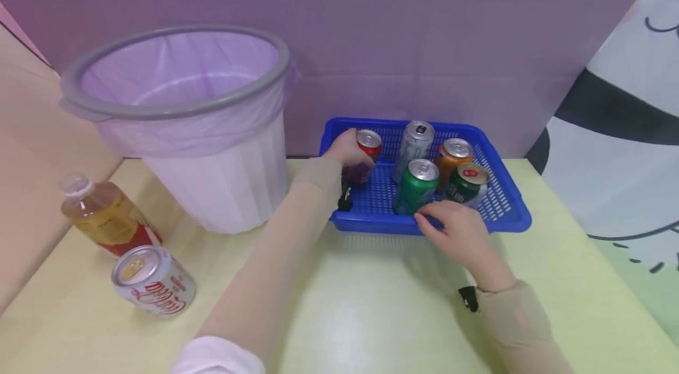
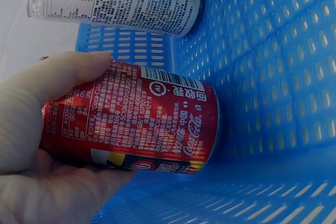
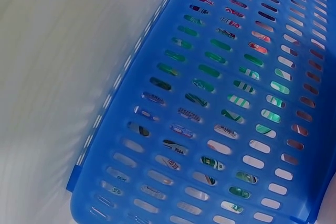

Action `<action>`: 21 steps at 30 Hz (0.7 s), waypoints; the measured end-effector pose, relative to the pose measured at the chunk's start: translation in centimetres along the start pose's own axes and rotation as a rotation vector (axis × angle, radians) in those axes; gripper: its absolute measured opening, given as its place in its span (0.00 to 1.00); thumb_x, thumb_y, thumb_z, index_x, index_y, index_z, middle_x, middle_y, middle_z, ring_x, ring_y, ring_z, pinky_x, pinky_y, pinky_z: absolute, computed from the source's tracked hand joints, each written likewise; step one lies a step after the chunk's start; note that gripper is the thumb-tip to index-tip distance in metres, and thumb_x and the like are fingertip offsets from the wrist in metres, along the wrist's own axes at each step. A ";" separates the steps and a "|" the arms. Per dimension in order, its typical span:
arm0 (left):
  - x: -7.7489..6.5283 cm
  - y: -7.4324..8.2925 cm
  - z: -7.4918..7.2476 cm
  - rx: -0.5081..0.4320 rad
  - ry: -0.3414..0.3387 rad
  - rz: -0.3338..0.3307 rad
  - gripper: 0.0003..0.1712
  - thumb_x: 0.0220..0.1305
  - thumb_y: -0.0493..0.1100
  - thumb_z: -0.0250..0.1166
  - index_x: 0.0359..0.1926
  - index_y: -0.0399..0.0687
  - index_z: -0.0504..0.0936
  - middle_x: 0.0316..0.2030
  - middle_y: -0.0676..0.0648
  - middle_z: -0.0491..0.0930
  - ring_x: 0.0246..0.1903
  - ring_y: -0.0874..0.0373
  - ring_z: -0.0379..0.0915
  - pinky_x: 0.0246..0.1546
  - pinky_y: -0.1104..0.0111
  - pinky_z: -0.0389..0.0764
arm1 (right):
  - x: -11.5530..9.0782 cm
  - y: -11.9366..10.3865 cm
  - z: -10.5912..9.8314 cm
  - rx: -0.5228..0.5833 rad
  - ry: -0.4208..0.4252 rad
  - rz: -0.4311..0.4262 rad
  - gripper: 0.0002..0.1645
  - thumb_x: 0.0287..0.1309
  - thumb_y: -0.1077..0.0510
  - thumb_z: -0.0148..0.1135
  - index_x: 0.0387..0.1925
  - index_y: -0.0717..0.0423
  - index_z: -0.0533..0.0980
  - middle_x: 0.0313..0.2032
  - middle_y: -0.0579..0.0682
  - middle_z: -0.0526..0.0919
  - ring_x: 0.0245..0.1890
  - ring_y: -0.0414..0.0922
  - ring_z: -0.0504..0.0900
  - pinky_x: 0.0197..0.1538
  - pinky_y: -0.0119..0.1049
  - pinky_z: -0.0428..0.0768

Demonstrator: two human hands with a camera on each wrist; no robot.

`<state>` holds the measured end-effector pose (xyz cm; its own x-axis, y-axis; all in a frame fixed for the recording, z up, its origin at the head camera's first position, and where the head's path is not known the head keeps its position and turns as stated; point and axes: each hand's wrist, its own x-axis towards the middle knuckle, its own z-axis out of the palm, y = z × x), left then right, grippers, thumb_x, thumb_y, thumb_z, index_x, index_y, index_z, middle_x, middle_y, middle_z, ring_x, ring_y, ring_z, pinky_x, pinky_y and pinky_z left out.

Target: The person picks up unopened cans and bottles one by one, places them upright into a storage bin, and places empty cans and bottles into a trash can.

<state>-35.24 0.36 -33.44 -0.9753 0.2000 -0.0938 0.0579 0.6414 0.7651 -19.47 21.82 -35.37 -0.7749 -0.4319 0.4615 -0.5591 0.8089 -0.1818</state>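
Note:
My left hand (image 1: 347,150) is at the left side of a blue plastic basket (image 1: 517,222). Its thumb and fingers wrap around a red Coca-Cola can (image 2: 131,114), which stands upright inside. My right hand (image 1: 461,229) holds the basket's front rim between thumb and fingers, close to a green can (image 1: 411,191); its fingertips are partly hidden. Also upright in the basket are a silver-white can (image 1: 414,147), an orange can (image 1: 450,162) and a dark green can (image 1: 467,184). Through the slotted basket wall (image 3: 210,129), the right wrist view shows bits of cans.
A tall white bin (image 1: 228,179) with a grey rim and purple liner stands left of the basket. Nearer the left edge, a plastic bottle (image 1: 114,218) of amber drink and a white Coca-Cola can (image 1: 154,283) are on the pale table (image 1: 350,309). A wall rises behind.

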 end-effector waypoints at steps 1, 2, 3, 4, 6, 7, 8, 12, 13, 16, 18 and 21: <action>0.0 0.0 0.0 -0.016 -0.005 -0.007 0.43 0.43 0.38 0.76 0.60 0.38 0.64 0.53 0.42 0.74 0.52 0.50 0.72 0.60 0.61 0.74 | 0.0 0.0 0.0 -0.002 0.004 -0.002 0.06 0.55 0.56 0.63 0.31 0.55 0.82 0.29 0.50 0.85 0.29 0.46 0.83 0.32 0.43 0.83; -0.1 0.1 -0.1 -0.032 -0.010 -0.016 0.42 0.44 0.38 0.75 0.60 0.38 0.64 0.53 0.42 0.74 0.52 0.49 0.72 0.60 0.61 0.74 | 0.0 0.0 0.0 -0.003 0.009 -0.005 0.06 0.55 0.57 0.63 0.31 0.55 0.82 0.29 0.50 0.85 0.29 0.46 0.83 0.32 0.43 0.83; -0.2 0.1 -0.1 -0.042 -0.013 -0.027 0.42 0.44 0.38 0.75 0.60 0.39 0.64 0.53 0.41 0.74 0.52 0.49 0.72 0.59 0.60 0.75 | 0.0 -0.1 0.0 -0.003 0.012 -0.007 0.06 0.54 0.57 0.63 0.31 0.55 0.82 0.29 0.50 0.85 0.29 0.46 0.83 0.32 0.43 0.83; -0.2 0.1 -0.1 -0.038 -0.016 -0.033 0.41 0.45 0.38 0.74 0.60 0.39 0.64 0.53 0.41 0.74 0.53 0.49 0.72 0.59 0.60 0.75 | 0.0 -0.1 0.0 -0.002 0.014 -0.007 0.06 0.54 0.57 0.64 0.31 0.55 0.82 0.28 0.50 0.85 0.29 0.47 0.83 0.31 0.43 0.83; -0.2 0.1 -0.1 -0.013 -0.018 -0.030 0.41 0.46 0.40 0.74 0.59 0.38 0.64 0.53 0.40 0.73 0.53 0.48 0.71 0.59 0.60 0.74 | -0.1 -0.1 0.0 0.001 0.016 -0.010 0.05 0.54 0.57 0.63 0.30 0.55 0.82 0.28 0.50 0.85 0.28 0.47 0.83 0.31 0.43 0.83; -0.2 0.1 -0.1 0.004 -0.020 -0.021 0.41 0.46 0.41 0.74 0.60 0.38 0.65 0.53 0.40 0.72 0.54 0.48 0.70 0.60 0.59 0.74 | -0.1 -0.1 0.0 0.001 0.016 -0.010 0.05 0.54 0.57 0.63 0.30 0.55 0.82 0.28 0.50 0.85 0.28 0.47 0.83 0.31 0.43 0.83; -0.2 0.1 -0.1 0.020 -0.018 -0.009 0.41 0.46 0.41 0.74 0.60 0.38 0.65 0.53 0.40 0.72 0.54 0.48 0.70 0.60 0.60 0.74 | -0.1 -0.1 0.1 0.000 0.017 -0.010 0.05 0.54 0.57 0.63 0.30 0.55 0.82 0.28 0.50 0.85 0.28 0.46 0.83 0.31 0.42 0.83; -0.1 0.0 0.0 0.060 -0.005 0.056 0.42 0.44 0.40 0.76 0.60 0.37 0.66 0.54 0.40 0.73 0.55 0.48 0.70 0.61 0.60 0.73 | -0.1 0.0 0.2 -0.014 0.031 -0.018 0.04 0.54 0.58 0.63 0.30 0.54 0.82 0.27 0.49 0.84 0.27 0.45 0.82 0.30 0.42 0.82; 0.0 0.0 0.0 0.057 0.001 0.063 0.42 0.44 0.39 0.76 0.60 0.38 0.66 0.54 0.41 0.74 0.55 0.49 0.71 0.61 0.61 0.73 | -0.1 0.0 0.2 -0.018 0.036 -0.022 0.04 0.53 0.58 0.64 0.29 0.54 0.82 0.27 0.49 0.84 0.27 0.45 0.82 0.29 0.42 0.82; 0.0 0.0 0.0 0.032 0.015 0.063 0.41 0.42 0.37 0.77 0.58 0.40 0.68 0.53 0.43 0.75 0.54 0.50 0.72 0.60 0.60 0.74 | -0.1 0.0 0.2 -0.027 0.049 -0.034 0.04 0.53 0.58 0.64 0.29 0.54 0.82 0.26 0.48 0.84 0.26 0.45 0.82 0.29 0.42 0.82; 0.0 0.0 0.0 0.022 0.019 0.065 0.40 0.42 0.37 0.77 0.57 0.41 0.68 0.52 0.44 0.76 0.53 0.51 0.72 0.60 0.60 0.74 | -0.1 0.0 0.3 -0.031 0.053 -0.038 0.04 0.52 0.58 0.64 0.29 0.54 0.82 0.26 0.48 0.84 0.26 0.44 0.82 0.28 0.42 0.82; 0.0 0.0 -0.1 0.031 0.016 0.078 0.39 0.43 0.36 0.77 0.57 0.41 0.69 0.53 0.44 0.76 0.54 0.51 0.72 0.61 0.60 0.73 | 0.0 -0.1 0.3 -0.036 0.055 -0.036 0.04 0.52 0.58 0.64 0.29 0.54 0.82 0.26 0.48 0.84 0.26 0.45 0.82 0.28 0.42 0.82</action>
<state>-35.24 0.33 -33.39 -0.9708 0.2386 -0.0243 0.1403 0.6470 0.7494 -19.51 21.67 -35.64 -0.7367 -0.4392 0.5142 -0.5745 0.8076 -0.1334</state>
